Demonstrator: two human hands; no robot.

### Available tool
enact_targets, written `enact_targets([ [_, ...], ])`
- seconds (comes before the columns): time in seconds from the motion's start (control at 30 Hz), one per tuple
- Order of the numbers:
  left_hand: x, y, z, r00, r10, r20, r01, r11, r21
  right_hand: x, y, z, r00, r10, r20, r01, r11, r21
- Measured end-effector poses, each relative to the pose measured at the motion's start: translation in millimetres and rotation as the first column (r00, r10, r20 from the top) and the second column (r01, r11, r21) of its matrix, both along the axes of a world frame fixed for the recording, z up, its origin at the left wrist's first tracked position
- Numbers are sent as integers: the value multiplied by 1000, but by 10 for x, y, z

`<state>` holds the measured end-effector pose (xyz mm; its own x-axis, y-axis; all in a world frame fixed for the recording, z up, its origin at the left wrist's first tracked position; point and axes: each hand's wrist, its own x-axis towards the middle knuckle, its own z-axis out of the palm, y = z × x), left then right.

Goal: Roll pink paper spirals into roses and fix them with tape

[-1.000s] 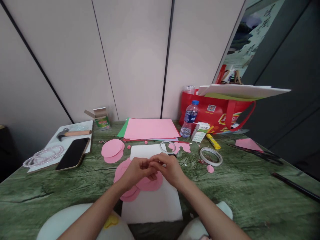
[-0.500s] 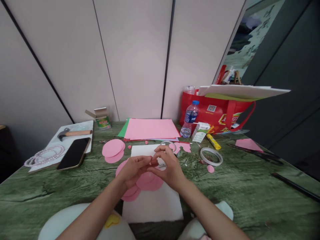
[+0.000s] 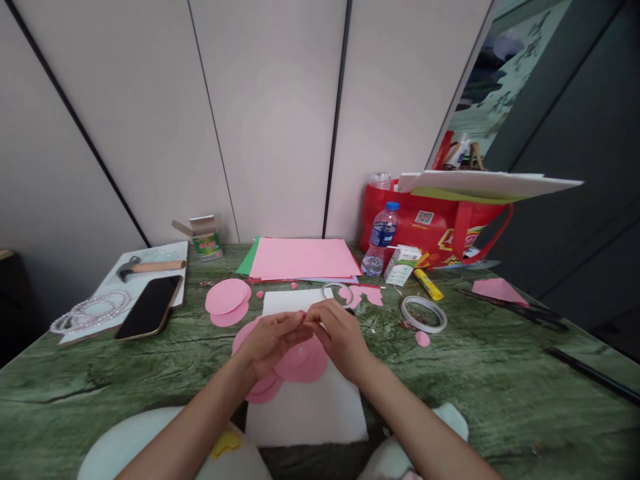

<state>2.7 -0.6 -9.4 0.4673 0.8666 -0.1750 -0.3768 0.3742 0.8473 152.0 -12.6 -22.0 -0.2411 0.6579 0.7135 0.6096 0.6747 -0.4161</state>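
My left hand (image 3: 267, 343) and my right hand (image 3: 341, 337) meet over the middle of a white sheet (image 3: 313, 413), fingertips pinched together. Between them is a small pink paper piece, mostly hidden by the fingers. Beneath my hands, overlapping pink paper circles (image 3: 313, 363) lie on the sheet, one bearing a smaller disc on top. More pink circles (image 3: 227, 297) lie beyond my left hand. Two tiny pink balls (image 3: 260, 294) rest near the sheet's far edge. Past my right hand are a thin roll of tape (image 3: 337, 292) and pink paper scraps (image 3: 370, 294).
Left: a phone (image 3: 150, 307), a hammer (image 3: 155, 266), a beaded string (image 3: 93, 312) and a small box (image 3: 207, 243). Coloured paper (image 3: 303, 259) lies at the back. Right: a bottle (image 3: 381, 240), red bag (image 3: 425, 230), glue stick (image 3: 428, 285), tape roll (image 3: 424, 315) and scissors (image 3: 535, 315).
My right hand's fingers, curved apart half a second ago, have closed in against the left fingertips. The small pink piece seen between them is now mostly covered.
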Motion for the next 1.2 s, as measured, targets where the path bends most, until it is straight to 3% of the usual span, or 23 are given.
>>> enact_targets([
  [0.2, -13, -5, -16, 997, -56, -56, 58, 997, 49, 69, 21, 8, 999, 42, -33, -42, 999, 0],
  [0.37, 1, -20, 3, 995, 24, -99, -11, 991, 130, 75, 18, 18, 985, 74, -155, -80, 996, -29],
  [0.47, 22, -34, 31, 993, 67, -99, -48, 981, 187, 57, 21, 20, 957, 54, -285, -99, 985, -143],
  [0.63, 58, -42, 47, 983, 141, -117, -108, 962, 252, 12, 33, 12, 862, -79, -501, -170, 885, -433],
  [0.73, 65, -38, 34, 965, 201, -171, -143, 943, 300, -20, 19, 24, 787, -56, -614, -323, 810, -489],
  [0.83, 61, -37, 27, 934, 263, -242, -167, 920, 354, -44, -7, 46, 713, -57, -699, -416, 768, -486],
  [1.0, 62, -38, 32, 894, 333, -301, -189, 888, 419, -70, -38, 65, 680, -131, -722, -363, 795, -486],
  [1.2, 67, -23, 17, 858, 393, -331, -163, 819, 550, -75, -74, 74, 756, -125, -643, -249, 853, -458],
])
